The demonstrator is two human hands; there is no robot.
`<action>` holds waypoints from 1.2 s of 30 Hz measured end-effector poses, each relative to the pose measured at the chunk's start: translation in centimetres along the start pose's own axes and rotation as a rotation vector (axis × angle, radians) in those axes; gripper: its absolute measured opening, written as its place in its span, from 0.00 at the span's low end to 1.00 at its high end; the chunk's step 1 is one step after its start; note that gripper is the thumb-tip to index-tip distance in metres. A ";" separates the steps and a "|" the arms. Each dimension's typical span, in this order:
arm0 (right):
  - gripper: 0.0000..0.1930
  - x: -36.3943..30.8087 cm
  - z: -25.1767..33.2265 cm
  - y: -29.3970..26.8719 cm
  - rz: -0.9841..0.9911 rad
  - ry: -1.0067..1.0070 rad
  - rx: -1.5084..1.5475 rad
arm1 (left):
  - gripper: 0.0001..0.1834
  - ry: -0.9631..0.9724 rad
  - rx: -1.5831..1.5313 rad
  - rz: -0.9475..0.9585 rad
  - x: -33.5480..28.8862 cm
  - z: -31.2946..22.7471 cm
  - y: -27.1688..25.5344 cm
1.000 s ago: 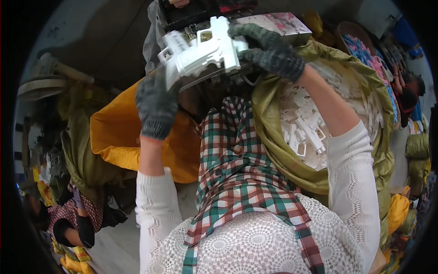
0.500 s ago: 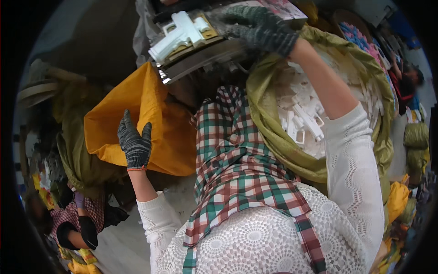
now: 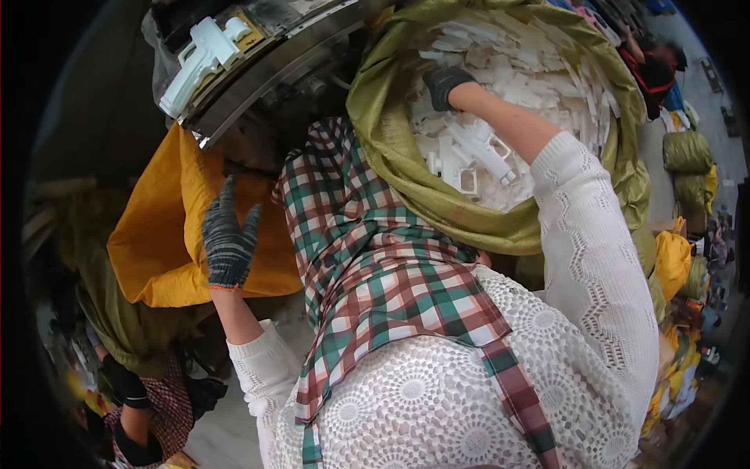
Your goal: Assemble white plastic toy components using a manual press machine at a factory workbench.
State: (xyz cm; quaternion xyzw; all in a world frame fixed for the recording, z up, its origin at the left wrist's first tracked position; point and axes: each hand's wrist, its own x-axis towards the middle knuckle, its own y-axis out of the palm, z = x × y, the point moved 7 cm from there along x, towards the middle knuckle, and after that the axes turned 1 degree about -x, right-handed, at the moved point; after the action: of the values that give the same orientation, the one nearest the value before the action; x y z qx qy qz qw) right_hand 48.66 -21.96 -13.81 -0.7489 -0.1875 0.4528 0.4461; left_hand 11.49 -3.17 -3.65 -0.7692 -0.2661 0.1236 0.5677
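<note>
The person's right grip point(image 3: 449, 87), in grey knit, is inside the large olive woven-plastic sack point(image 3: 437, 223), over loose white plastic scraps point(image 3: 516, 86); its fingers are hidden, so whether it grasps anything cannot be told. The grey-knit left grip point(image 3: 228, 238) is released, fingers spread, before the orange fabric sack point(image 3: 152, 266). A white pistol-shaped plastic piece point(image 3: 483, 148) lies near the right grip's five o'clock, another point(image 3: 205, 51) well apart at nine, on the metal-edged bench point(image 3: 269, 74). Such pieces look light, stiff, slightly slippery, best held by their thick bodies.
</note>
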 end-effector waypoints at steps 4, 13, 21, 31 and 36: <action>0.24 -2.3 0.8 -3.6 0.223 0.061 0.104 | 0.31 0.006 0.019 0.010 -0.8 0.1 0.4; 0.13 1.9 -2.6 0.0 -0.057 -0.054 0.023 | 0.32 0.091 -0.016 0.062 0.0 -1.8 2.2; 0.11 -7.8 -1.3 -11.6 -0.552 -0.478 0.433 | 0.30 0.064 -0.863 0.158 0.9 -5.4 3.3; 0.10 -17.8 10.8 -20.3 -0.602 -0.887 0.710 | 0.24 -0.178 -1.364 0.125 4.8 -7.3 2.8; 0.13 -17.3 11.6 -20.5 -0.751 -0.913 0.514 | 0.11 0.142 -0.860 -0.235 6.0 -7.0 -2.1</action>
State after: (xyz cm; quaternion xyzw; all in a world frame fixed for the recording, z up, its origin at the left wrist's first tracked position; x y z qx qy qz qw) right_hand 32.39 -17.18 10.00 -0.2333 -0.4933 0.5694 0.6148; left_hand 19.33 -5.10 1.32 -0.9063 -0.3392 -0.1165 0.2235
